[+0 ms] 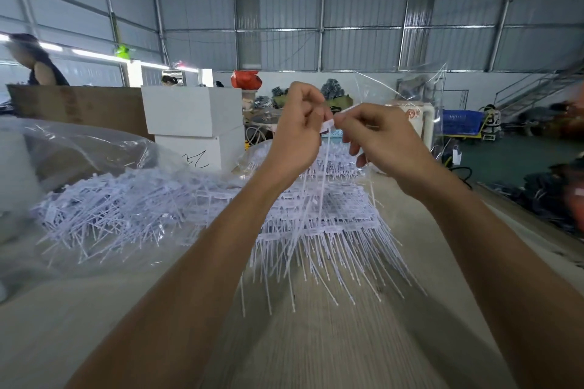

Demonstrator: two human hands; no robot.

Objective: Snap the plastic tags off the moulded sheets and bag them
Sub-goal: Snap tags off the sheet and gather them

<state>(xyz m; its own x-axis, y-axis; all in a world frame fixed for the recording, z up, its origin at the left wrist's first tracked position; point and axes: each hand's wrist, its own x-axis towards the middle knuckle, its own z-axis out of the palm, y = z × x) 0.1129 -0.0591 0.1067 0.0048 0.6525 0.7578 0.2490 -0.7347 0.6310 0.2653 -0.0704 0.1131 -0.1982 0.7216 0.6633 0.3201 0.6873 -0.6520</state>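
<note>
Both hands were raised at the centre of the frame, above the counter (pixel 331 341). The left hand (pixel 295 133) had its fingers curled and its thumb pressed against the flat head of a white plastic tag (pixel 328 126), pinching it. The right hand (pixel 376 139) met it from the right, thumb and forefinger closed on the other end of that same tag head, with the remaining fingers loosely bent below. A thin white stem ran down from the pinched tag toward the stack beneath.

That stack of moulded sheets (pixel 328 215) lay on the counter in the middle of the frame, directly below the hands, with rows of tag heads across it and long thin stems fanning toward the lower edge of the frame. To the left of it, in the middle left of the frame, a loose heap of tags (pixel 120 211) lay within a clear plastic bag (pixel 79 148) that was spread open on the counter. Another clear bag (pixel 420 95) stood upright just behind the right hand, right of centre.

Behind the counter, left of centre, sat two stacked white boxes (pixel 192 123) and a brown cardboard box (pixel 79 107). A blue crate (pixel 461 121) showed at the right, and a person (pixel 38 63) stood at the upper left.
</note>
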